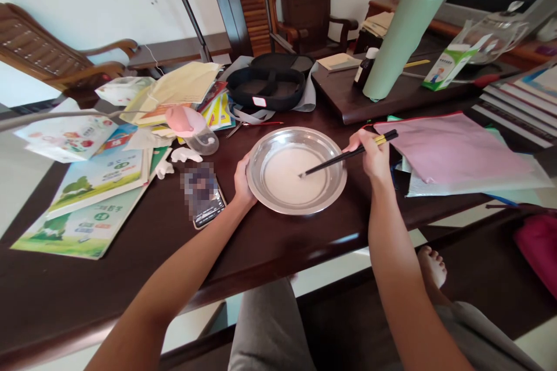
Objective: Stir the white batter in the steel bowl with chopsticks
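A round steel bowl (272,200) sits on the dark wooden table (270,243), filled with a pale white liquid (287,182). My left hand (242,181) grips the bowl's left rim, fingers curled round it. My right hand (371,153) is closed on a pair of black chopsticks (348,155) with yellow ends. Their tips dip into the liquid near the bowl's middle.
A phone (203,197) lies just left of the bowl. Books (93,185) and papers cover the left side, with a pink-lidded cup (195,127). A black case (270,87), a green flask (404,29) and a pink folder (452,153) lie behind and right.
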{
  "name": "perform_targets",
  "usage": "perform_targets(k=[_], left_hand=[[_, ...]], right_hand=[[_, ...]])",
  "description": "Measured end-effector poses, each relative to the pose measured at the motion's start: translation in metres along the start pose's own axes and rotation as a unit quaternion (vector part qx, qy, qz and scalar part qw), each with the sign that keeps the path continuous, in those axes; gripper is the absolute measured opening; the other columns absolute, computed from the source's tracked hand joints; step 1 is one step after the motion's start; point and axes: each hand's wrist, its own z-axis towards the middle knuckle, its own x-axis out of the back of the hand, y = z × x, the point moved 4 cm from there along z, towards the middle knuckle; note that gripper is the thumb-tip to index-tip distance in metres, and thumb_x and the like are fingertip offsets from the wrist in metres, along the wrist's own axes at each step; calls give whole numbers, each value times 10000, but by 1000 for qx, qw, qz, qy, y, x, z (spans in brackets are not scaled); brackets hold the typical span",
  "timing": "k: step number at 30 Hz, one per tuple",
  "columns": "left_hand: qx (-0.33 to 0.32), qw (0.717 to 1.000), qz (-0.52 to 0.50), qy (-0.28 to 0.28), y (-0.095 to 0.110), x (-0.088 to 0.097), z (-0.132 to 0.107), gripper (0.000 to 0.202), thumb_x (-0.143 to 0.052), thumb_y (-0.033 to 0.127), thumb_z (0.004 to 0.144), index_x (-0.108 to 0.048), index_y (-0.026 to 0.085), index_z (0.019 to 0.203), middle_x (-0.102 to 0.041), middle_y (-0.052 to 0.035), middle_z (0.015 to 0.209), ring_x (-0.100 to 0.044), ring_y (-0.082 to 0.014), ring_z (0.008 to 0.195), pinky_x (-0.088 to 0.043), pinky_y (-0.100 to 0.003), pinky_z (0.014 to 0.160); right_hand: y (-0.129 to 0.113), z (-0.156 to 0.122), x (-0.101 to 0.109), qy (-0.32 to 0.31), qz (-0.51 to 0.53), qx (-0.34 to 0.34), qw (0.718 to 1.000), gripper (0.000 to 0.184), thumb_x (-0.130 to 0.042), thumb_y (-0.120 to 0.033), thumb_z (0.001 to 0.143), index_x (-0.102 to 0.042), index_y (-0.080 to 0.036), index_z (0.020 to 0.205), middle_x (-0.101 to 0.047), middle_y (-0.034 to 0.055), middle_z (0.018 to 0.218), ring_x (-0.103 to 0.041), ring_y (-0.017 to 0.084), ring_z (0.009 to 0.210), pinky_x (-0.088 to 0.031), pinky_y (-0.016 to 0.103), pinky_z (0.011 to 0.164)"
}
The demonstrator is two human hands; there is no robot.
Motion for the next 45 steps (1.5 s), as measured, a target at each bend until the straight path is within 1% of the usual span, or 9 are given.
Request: perform_targets(k=[4, 9, 15, 20, 25, 31, 36, 41, 45], left_hand=[[-9, 1000, 6, -8, 0, 1, 0, 197, -755, 403, 743, -745, 212, 792, -773, -20, 843, -713, -233, 894, -552, -349, 909], [-9, 1000, 15, -7, 1, 0, 0, 200, -741, 413, 752, -745, 217, 795, -769, -15, 826, -714, -243, 914, -552, -349, 910], [-5, 1000, 11, 1, 1, -1, -1, 200, -747, 412, 755, -729, 216, 793, -762, -16, 816, -718, -242, 883, -554, -352, 898], [4, 1000, 16, 12, 3, -3, -2, 194, -742, 410, 762, -711, 220, 785, -749, -12, 789, -722, -247, 898, -551, -355, 883], [4, 1000, 15, 13, 4, -4, -3, 185, -743, 399, 756, -712, 222, 801, -744, -9, 790, -722, -245, 909, -547, -354, 896], [3, 1000, 16, 9, 3, -3, -3, 184, -740, 402, 775, -714, 220, 786, -748, -8, 787, -723, -247, 918, -556, -357, 899], [8, 1000, 5, 6, 3, -3, -2, 156, -721, 369, 778, -736, 215, 795, -745, -3, 772, -720, -226, 863, -562, -343, 890], [6, 1000, 5, 4, 4, -4, -3, 166, -725, 375, 783, -729, 209, 789, -754, -11, 795, -721, -227, 863, -555, -343, 884], [8, 1000, 6, 8, 4, -4, -4, 185, -739, 399, 772, -727, 215, 794, -749, -7, 783, -717, -223, 869, -545, -330, 887]], right_hand=[[-3, -2, -11, -84, -11, -3, 996, 490, -684, -668, 858, -692, -241, 616, -721, 20, 681, -726, 218, 711, -578, 374, 774], [-1, 0, 0, 8, -2, 7, 1000, 504, -664, -657, 880, -659, -245, 588, -660, -3, 589, -700, 200, 656, -569, 361, 758], [-2, -2, -10, -84, -14, -9, 996, 482, -695, -668, 850, -700, -237, 633, -720, 18, 683, -730, 215, 722, -569, 371, 793], [0, 1, -1, 5, -7, -11, 1000, 540, -651, -710, 857, -643, -246, 580, -651, 0, 580, -711, 212, 657, -572, 370, 752], [-3, -1, -10, -76, -23, -17, 997, 522, -679, -713, 832, -685, -243, 606, -713, 22, 669, -728, 221, 725, -570, 368, 770], [-1, -1, -3, -5, 8, 0, 1000, 496, -670, -649, 882, -673, -246, 593, -663, -4, 599, -700, 194, 653, -562, 354, 756], [-3, -2, -11, -66, -19, -8, 998, 515, -679, -697, 844, -672, -244, 600, -698, 16, 650, -718, 215, 697, -577, 371, 767], [-2, 0, -1, 12, -8, 3, 1000, 521, -658, -683, 868, -648, -249, 581, -658, -1, 584, -707, 212, 663, -577, 372, 752], [-3, -2, -8, -63, -3, -13, 998, 532, -660, -703, 853, -672, -244, 585, -693, 18, 627, -715, 217, 681, -570, 369, 748]])
